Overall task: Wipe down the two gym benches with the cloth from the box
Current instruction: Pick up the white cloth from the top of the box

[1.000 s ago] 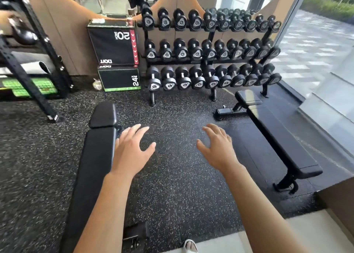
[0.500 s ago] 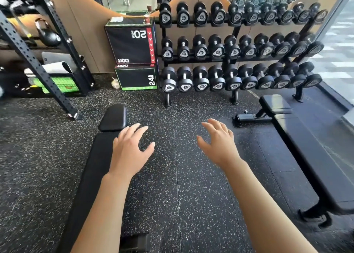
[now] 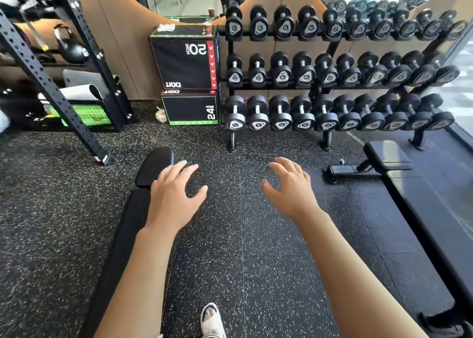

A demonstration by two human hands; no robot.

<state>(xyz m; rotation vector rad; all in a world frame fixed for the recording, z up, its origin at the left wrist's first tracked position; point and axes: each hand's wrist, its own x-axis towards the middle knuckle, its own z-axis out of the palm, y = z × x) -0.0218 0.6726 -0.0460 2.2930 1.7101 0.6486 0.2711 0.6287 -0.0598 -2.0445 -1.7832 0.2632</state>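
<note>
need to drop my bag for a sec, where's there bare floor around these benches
The widest bare patch is the speckled black rubber floor between the long black padded bench on the left and the black padded bench on the right. More bare floor lies left of the left bench. It is crowded ahead at the three-tier black dumbbell rack and stacked black plyo boxes.

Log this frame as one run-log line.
left hand: open, empty | right hand: open, empty | white cloth: on black 20-inch plyo box | black padded benches: unwiped
</note>
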